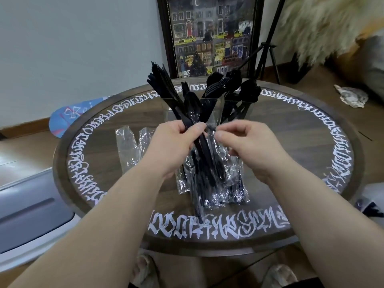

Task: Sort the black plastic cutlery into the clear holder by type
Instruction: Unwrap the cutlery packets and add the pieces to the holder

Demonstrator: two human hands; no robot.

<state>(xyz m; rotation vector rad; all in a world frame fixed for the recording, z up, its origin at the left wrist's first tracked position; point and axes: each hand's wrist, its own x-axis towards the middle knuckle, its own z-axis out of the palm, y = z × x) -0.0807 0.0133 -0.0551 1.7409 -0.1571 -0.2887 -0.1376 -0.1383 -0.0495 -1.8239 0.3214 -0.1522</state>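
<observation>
The left hand grips a set of black cutlery, a spoon bowl and a knife rising from its curled fingers toward twelve o'clock. The right hand pinches the top edge of a clear wrapper between thumb and forefinger, just beside the left thumb. Below both hands, toward six o'clock, a heap of wrapped cutlery packs lies on the round counter, which bears a ring of white lettering. At nine o'clock of the hands lie flat empty wrappers. At twelve o'clock stands the clear holder, its compartments filled: knives at the left, forks in the middle, spoons at the right. Behind it a framed picture leans against the wall.
</observation>
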